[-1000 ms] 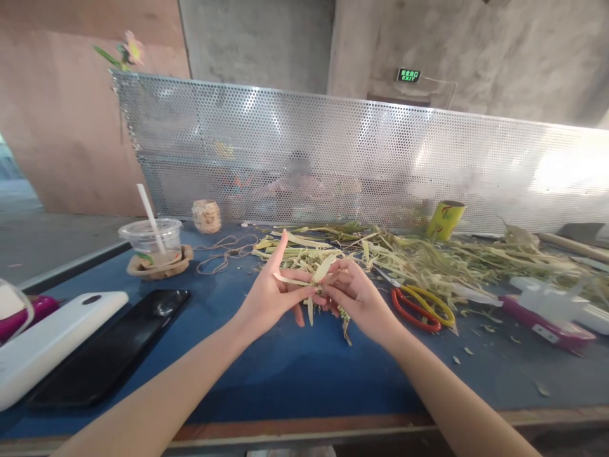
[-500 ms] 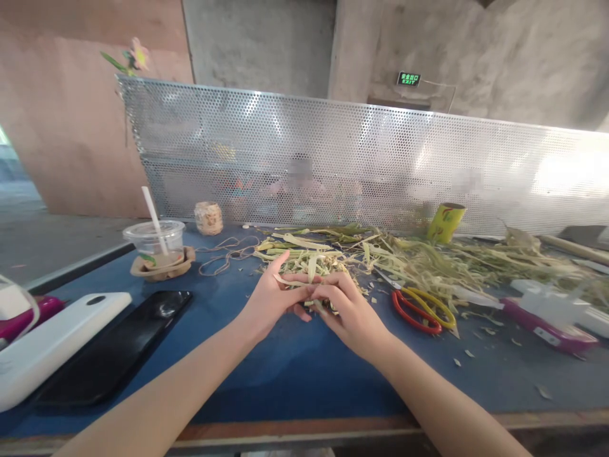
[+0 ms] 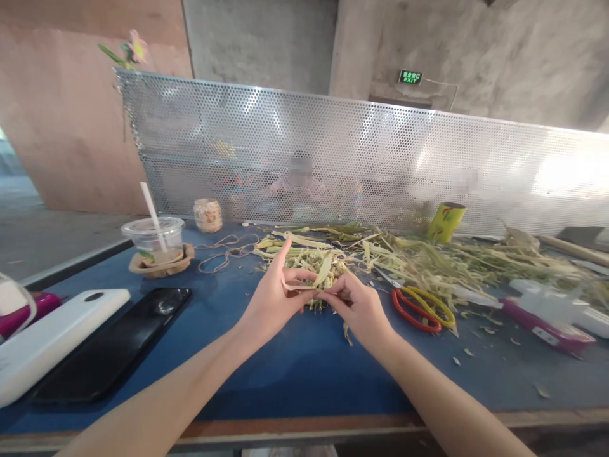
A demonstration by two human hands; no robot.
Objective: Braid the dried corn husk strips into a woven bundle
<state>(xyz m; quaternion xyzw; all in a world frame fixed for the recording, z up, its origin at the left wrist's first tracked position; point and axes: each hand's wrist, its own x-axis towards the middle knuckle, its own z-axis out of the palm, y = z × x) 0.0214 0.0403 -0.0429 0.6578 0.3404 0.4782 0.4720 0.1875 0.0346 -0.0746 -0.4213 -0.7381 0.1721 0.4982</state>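
Note:
My left hand pinches a pale, flat strip of dried plant leaf between thumb and fingers, its thumb tip raised. From the right, my right hand grips the same strip, fingertips almost meeting those of the left. One end of the strip stands up above the fingers, and another part runs across the left palm. A thin dry shred hangs below the right fingers. Behind both hands lies a heap of pale green cut plant bits, partly hidden by them. Scissors with red and yellow handles lie right of my right hand.
Left stand a plastic cup with a straw, a black phone, a white power bank-like object and twine. Dried leaves spread rightward near a yellow-green tube. A perforated metal screen borders the back.
My right hand has turned and drawn slightly right, its fingers now pinching more openly. The strip's upright end has shifted right, and a dry shred now hangs below. The view moved slightly.

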